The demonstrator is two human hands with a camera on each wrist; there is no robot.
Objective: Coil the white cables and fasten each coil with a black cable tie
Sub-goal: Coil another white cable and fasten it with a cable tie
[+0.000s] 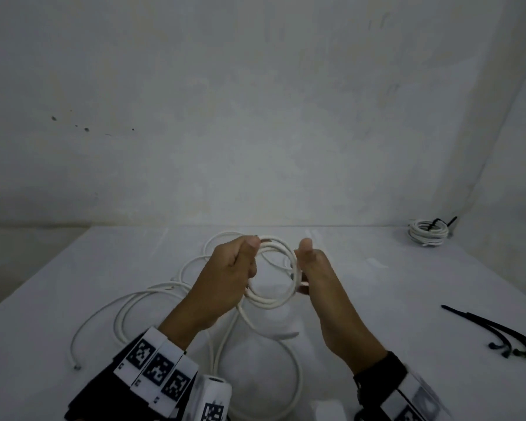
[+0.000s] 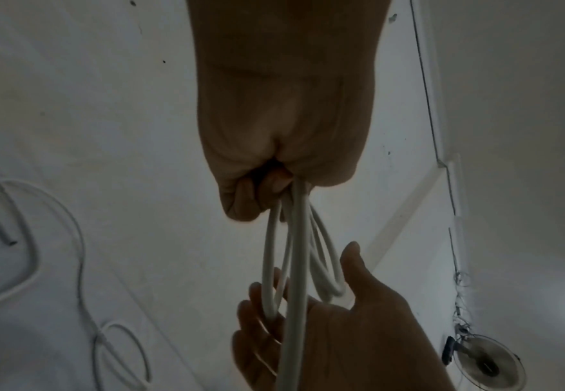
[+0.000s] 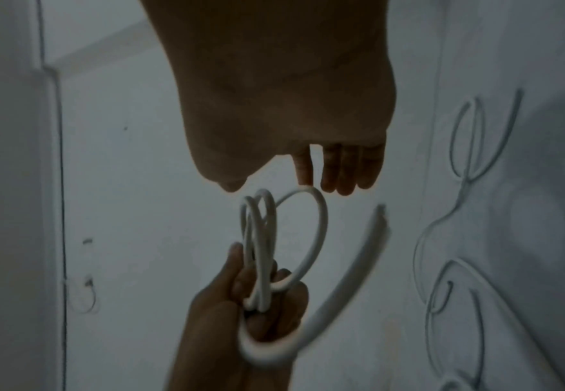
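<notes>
While L hand [image 1: 225,268] grips coil [image 1: 274,299], R hand [image 1: 319,275] opens beside.

the white cable [image 1: 271,302] is looking smooth and a bit shiny, like plastic. the black cable ties [image 1: 498,332] are looking like thin, dull plastic. the table [image 1: 377,284] is showing a smooth, matt white top. the wall [image 1: 255,117] is looking rough and patchy.

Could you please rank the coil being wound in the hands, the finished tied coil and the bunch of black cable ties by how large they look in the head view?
1. Black cable ties, longest span.
2. Coil in the hands.
3. Tied coil, smallest, though it lies farthest from the camera, so its true size is unsure.
</notes>
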